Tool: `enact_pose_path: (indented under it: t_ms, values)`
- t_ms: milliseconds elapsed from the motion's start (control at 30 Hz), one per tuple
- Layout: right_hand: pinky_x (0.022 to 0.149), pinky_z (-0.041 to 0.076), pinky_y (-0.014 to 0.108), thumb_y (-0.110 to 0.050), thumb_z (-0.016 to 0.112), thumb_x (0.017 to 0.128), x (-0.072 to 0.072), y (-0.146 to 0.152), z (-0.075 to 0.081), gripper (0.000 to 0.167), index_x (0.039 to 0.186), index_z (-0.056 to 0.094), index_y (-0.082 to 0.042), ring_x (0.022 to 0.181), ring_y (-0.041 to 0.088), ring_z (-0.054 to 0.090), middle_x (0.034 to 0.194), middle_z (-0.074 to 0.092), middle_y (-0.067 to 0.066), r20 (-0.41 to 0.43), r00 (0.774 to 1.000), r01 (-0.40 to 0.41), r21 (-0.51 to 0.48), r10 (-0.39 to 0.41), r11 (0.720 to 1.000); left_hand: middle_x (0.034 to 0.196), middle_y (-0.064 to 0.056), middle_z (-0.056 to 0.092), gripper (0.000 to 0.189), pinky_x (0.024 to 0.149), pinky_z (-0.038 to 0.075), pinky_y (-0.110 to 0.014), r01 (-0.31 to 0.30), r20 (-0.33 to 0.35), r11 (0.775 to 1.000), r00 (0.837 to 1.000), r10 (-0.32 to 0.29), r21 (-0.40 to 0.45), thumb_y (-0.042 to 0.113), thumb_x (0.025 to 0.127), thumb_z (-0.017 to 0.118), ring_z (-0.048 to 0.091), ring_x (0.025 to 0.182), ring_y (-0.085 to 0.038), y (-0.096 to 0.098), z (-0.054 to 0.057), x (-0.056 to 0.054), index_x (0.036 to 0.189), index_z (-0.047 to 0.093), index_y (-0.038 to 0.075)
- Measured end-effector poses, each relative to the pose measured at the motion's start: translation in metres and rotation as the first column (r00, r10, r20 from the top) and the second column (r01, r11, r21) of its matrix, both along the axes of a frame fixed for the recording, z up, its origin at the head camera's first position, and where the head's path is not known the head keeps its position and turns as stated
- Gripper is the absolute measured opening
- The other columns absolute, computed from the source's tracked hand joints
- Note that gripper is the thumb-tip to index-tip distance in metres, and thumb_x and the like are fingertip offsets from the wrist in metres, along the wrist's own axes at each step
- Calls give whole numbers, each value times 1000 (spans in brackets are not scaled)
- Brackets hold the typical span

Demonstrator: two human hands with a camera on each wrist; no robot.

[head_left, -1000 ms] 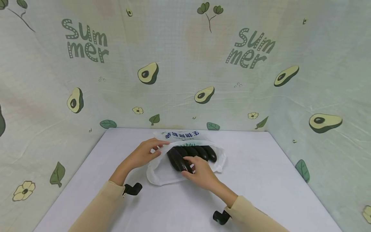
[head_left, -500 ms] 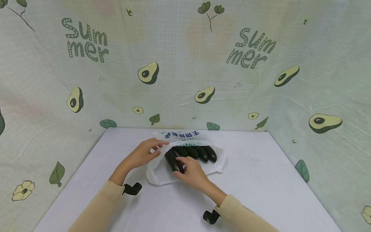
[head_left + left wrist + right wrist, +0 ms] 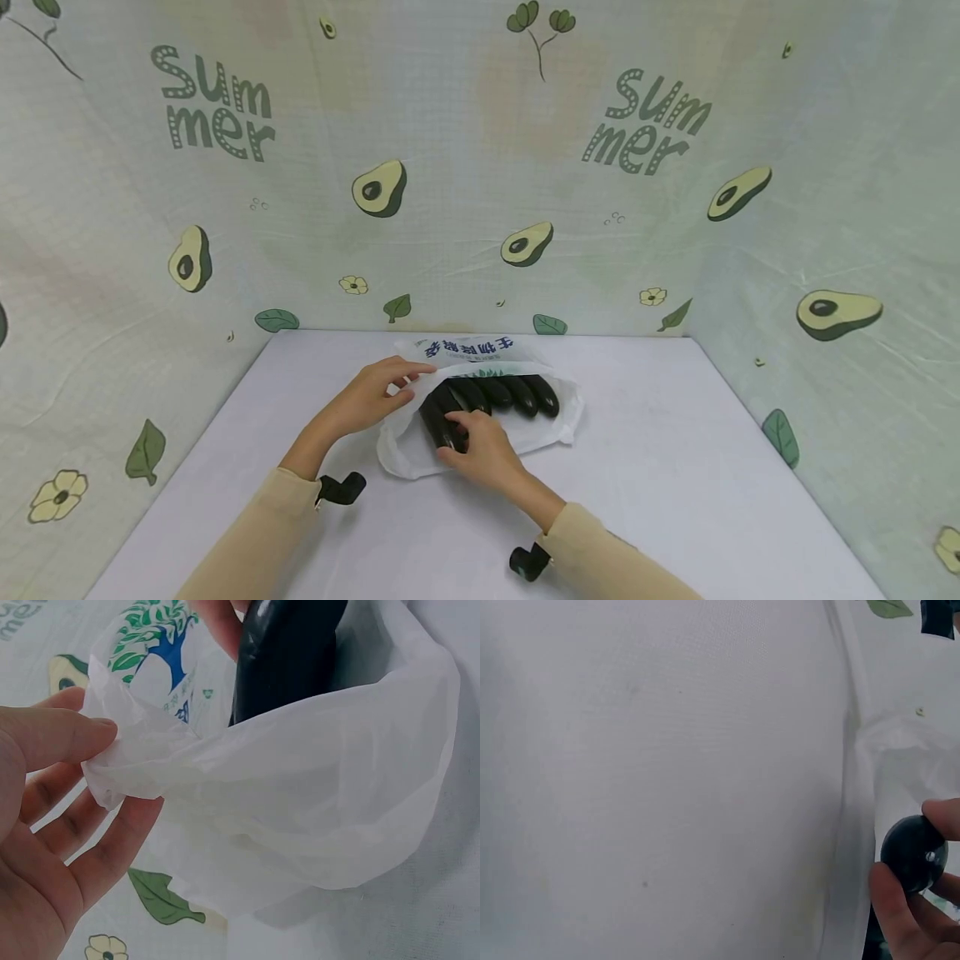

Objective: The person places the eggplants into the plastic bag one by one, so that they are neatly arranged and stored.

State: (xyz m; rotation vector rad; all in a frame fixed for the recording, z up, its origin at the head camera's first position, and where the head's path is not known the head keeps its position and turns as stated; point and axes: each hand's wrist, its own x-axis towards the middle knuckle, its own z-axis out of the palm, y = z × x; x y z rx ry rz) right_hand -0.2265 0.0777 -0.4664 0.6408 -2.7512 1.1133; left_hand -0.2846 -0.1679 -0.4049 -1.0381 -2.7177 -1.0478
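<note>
A white plastic bag [image 3: 401, 450] with blue print lies on the table, its mouth toward me. In it, several dark glossy eggplants [image 3: 521, 396] lie side by side. My left hand [image 3: 375, 390] pinches the left edge of the bag's mouth; in the left wrist view its thumb and fingers hold the thin plastic [image 3: 142, 761]. With its thumb and fingers, my right hand [image 3: 487, 454] grips the near end of the leftmost eggplant [image 3: 435, 421]. The right wrist view shows that rounded end [image 3: 911, 855] between thumb and fingers. The bag's top hides the eggplants' far ends.
The white table [image 3: 637, 467] extends around the bag on both sides and in front. Behind and beside it hangs a patterned cloth [image 3: 450, 250] with avocados, leaves and lettering. A black wrist-worn device [image 3: 343, 489] sits under the left sleeve cuff.
My right hand has moved left with the gripped eggplant, which now lies at the bag's left side, uncovering more of the other eggplants. The left hand has stayed at the bag edge.
</note>
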Motion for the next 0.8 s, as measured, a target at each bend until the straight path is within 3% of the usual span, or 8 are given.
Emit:
enact_pose_path:
  t_ms: [200, 333, 567, 800]
  values:
    - [86, 56, 39, -24, 84, 91, -1, -5, -5, 53, 137, 68, -2, 102, 21, 66, 117, 70, 13, 44, 998, 37, 17, -37, 999, 125, -3, 68, 51, 87, 58, -39, -6, 4, 1000, 1000, 6, 0, 2, 101, 70, 67, 108, -23, -2, 0, 1, 147, 65, 24]
    - [92, 57, 43, -24, 84, 91, -2, -8, -7, 52, 137, 68, -3, 107, 25, 67, 122, 69, 15, 29, 998, 57, 37, -58, 998, 125, -3, 68, 51, 86, 59, -38, -10, 3, 1000, 1000, 10, 6, 1, 101, 70, 68, 108, -23, -3, -1, 2, 146, 65, 24]
    - [86, 58, 39, -24, 90, 87, -3, -17, -8, 56, 134, 70, -2, 94, 21, 65, 110, 67, 12, -39, 996, 79, 89, -76, 993, 124, -2, 68, 50, 86, 59, -38, -11, 3, 1000, 1000, 11, 1, 2, 101, 70, 67, 107, -22, -3, -3, 1, 146, 66, 25]
    - [77, 54, 32, -24, 92, 85, -5, -18, -8, 60, 135, 70, -1, 84, 15, 57, 106, 64, 10, -24, 999, 49, 94, -47, 994, 124, -2, 68, 51, 87, 58, -38, -13, 13, 1000, 1000, 13, -8, 2, 102, 70, 67, 108, -22, -3, -2, 1, 147, 65, 25]
